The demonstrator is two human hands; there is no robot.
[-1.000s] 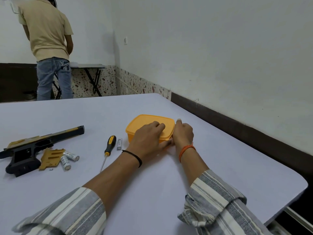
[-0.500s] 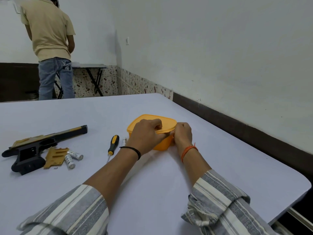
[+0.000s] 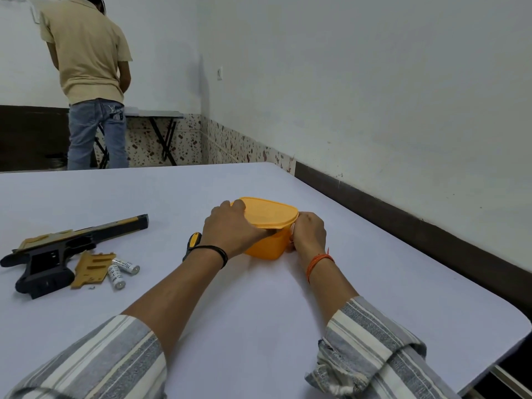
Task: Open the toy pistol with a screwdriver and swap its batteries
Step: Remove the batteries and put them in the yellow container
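Lifting higher than before, lid [image 3: 269, 212] now tilting off orange box [image 3: 266, 246]. Left hand [image 3: 233, 226] gripping lid at 9 o'clock; right hand [image 3: 309, 234] holding box at 3 o'clock.

White table [image 3: 259, 326]: pistol [image 3: 57, 254], batteries [image 3: 121, 272], container [image 3: 267, 249].

The left hand [image 3: 230, 228] has lifted the lid [image 3: 270, 213] up off the orange box [image 3: 267, 246]
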